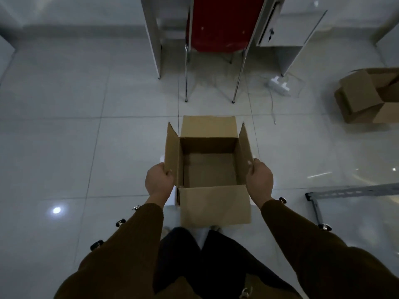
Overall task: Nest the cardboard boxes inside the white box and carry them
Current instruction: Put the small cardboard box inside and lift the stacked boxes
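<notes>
An open brown cardboard box (208,169) is in front of me, its four flaps spread and its inside empty. My left hand (158,180) grips the left flap near its front corner. My right hand (259,179) grips the right flap at the matching spot. Slivers of a white box (169,201) show under and beside the cardboard box, mostly hidden by it. A second open cardboard box (369,98) lies tipped on the floor at the far right.
Glossy grey floor tiles (64,147) surround me. A red chair (218,24) with metal legs stands between white desk panels ahead. A white power strip (279,85) with a cable lies on the floor. A metal bracket (345,192) lies at the right.
</notes>
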